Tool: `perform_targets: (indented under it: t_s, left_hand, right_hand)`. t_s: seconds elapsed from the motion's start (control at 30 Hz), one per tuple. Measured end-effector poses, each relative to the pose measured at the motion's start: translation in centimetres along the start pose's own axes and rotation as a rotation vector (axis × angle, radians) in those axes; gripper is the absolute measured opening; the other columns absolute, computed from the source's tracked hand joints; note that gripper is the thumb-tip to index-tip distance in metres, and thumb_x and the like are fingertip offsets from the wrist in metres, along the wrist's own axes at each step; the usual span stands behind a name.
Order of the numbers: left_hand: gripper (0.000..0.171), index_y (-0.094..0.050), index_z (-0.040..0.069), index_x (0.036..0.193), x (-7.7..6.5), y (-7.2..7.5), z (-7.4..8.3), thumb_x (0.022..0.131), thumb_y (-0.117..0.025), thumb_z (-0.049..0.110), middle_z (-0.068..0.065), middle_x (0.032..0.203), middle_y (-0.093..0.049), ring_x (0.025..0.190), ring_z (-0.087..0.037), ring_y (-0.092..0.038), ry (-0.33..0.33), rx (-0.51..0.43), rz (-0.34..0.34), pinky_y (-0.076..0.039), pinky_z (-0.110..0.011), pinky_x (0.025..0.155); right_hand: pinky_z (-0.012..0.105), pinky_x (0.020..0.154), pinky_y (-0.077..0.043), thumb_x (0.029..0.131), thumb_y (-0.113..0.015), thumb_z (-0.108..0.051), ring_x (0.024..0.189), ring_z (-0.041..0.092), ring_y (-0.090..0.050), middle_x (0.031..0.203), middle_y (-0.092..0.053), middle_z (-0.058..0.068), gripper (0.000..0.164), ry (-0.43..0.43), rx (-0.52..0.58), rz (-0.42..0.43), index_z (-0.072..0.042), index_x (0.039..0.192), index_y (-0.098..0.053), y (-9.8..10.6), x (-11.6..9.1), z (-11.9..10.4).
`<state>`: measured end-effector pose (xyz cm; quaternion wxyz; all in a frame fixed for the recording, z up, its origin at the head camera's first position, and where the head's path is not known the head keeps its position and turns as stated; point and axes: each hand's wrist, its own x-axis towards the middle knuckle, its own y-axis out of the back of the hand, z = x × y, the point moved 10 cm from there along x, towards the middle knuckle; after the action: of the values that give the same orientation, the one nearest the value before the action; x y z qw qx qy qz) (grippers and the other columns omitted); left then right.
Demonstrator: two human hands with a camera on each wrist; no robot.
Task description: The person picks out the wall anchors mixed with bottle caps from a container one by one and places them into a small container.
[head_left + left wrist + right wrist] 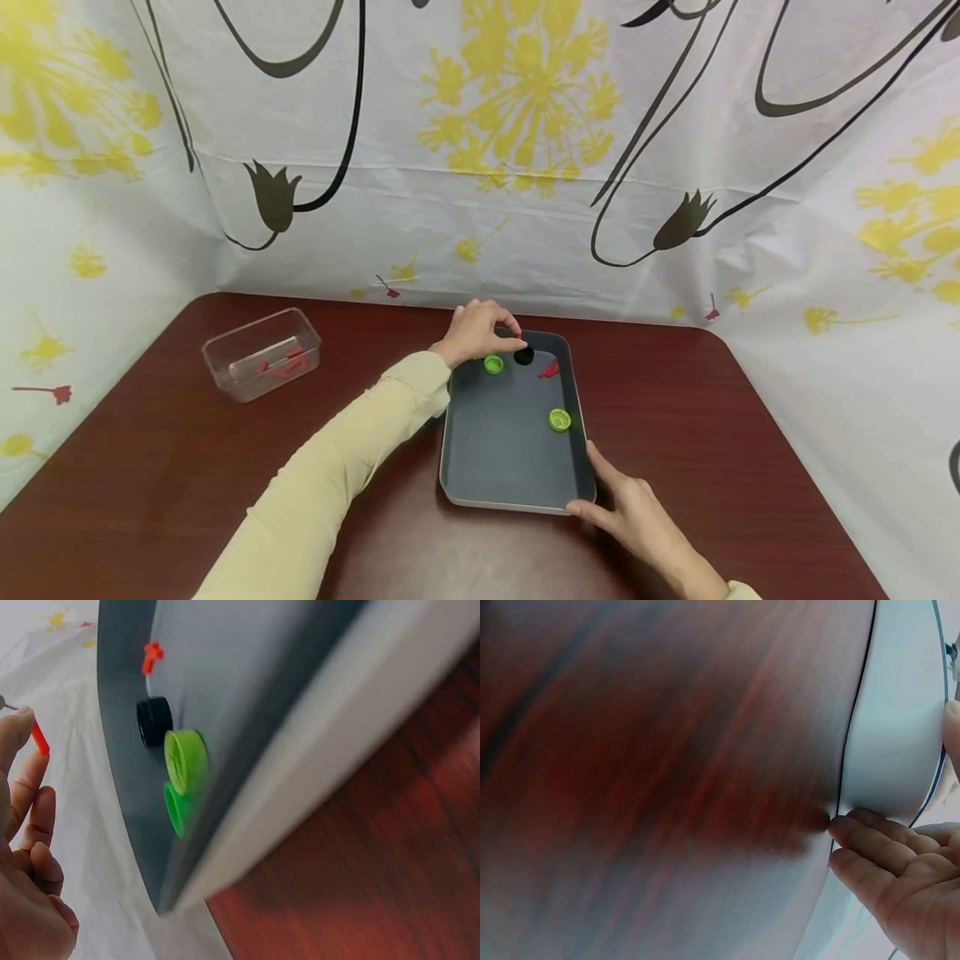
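Note:
My left hand (480, 329) is over the far end of a dark grey baking pan (502, 450), pinching a small red piece (40, 738) between thumb and index finger. A thin grey tip shows by the thumb in the left wrist view; the piece's exact kind is unclear. Below that hand lie a black bottle cap (524, 357) and a green bottle cap (492, 364). Other red bits (550, 368) lie near the pan's right wall. Closer to me is a yellow-green cap (559, 420). My right hand (637, 512) holds the pan's near right corner, thumb at the front, fingers along the side.
A clear plastic box (258, 354) with several small red pieces stands at the left on the dark red wooden table (675, 400). A white patterned cloth (420, 192) hangs behind the table and along its sides.

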<state>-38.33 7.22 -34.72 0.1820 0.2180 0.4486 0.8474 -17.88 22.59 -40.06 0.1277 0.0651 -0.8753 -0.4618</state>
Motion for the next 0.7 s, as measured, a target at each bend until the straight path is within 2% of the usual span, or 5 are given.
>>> perform_targets:
  t_s: [0.17, 0.3, 0.47, 0.57, 0.7]
  left_hand:
    - [0.018, -0.072, 0.028, 0.089, -1.2, 0.4, -1.6, 0.081, -0.071, 0.044, 0.008, 0.109, -0.063, 0.098, -0.018, -0.048, 0.048, -0.039, 0.025, -0.032, -0.036, 0.082]
    - [0.019, -0.072, 0.027, 0.089, -2.2, 0.6, -2.4, 0.080, -0.072, 0.044, 0.008, 0.104, -0.063, 0.101, -0.018, -0.049, 0.054, -0.063, 0.053, -0.035, -0.037, 0.085]
    - [0.018, -0.074, 0.025, 0.086, -3.4, 1.0, -3.3, 0.079, -0.074, 0.041, 0.007, 0.100, -0.066, 0.096, -0.020, -0.055, 0.064, -0.132, 0.113, -0.036, -0.037, 0.082]
    - [0.017, -0.075, 0.021, 0.086, -4.3, 1.3, -4.0, 0.079, -0.075, 0.037, 0.001, 0.095, -0.067, 0.087, -0.022, -0.057, 0.077, -0.189, 0.144, -0.038, -0.036, 0.079]
    - [0.020, -0.075, 0.018, 0.088, -5.6, 1.7, -5.0, 0.080, -0.074, 0.036, -0.005, 0.095, -0.065, 0.084, -0.021, -0.055, 0.103, -0.226, 0.179, -0.041, -0.033, 0.074]
  right_hand:
    - [0.038, 0.081, -0.053, 0.076, -0.076, -0.033, 0.107, 0.029, -0.062, 0.126, -0.057, 0.022, 0.081, 0.022, -0.021, 0.012, 0.007, 0.137, -0.042, 0.1, 0.0, -0.2]
    - [0.038, 0.082, -0.052, 0.076, -0.076, -0.034, 0.108, 0.029, -0.062, 0.127, -0.057, 0.022, 0.082, -0.008, 0.003, -0.004, 0.006, 0.138, -0.041, 0.0, 0.0, 0.1]
    - [0.039, 0.083, -0.052, 0.077, -0.075, -0.035, 0.108, 0.030, -0.061, 0.128, -0.056, 0.022, 0.083, -0.031, 0.012, -0.016, 0.006, 0.139, -0.040, -0.1, 0.0, 0.3]
    - [0.039, 0.083, -0.052, 0.077, -0.075, -0.035, 0.108, 0.030, -0.062, 0.127, -0.056, 0.022, 0.083, -0.030, 0.009, -0.017, 0.006, 0.139, -0.039, -0.1, 0.0, 0.3]
    - [0.039, 0.082, -0.052, 0.077, -0.075, -0.034, 0.108, 0.030, -0.062, 0.126, -0.057, 0.023, 0.083, -0.013, 0.011, -0.009, 0.007, 0.139, -0.039, 0.1, 0.0, 0.0]
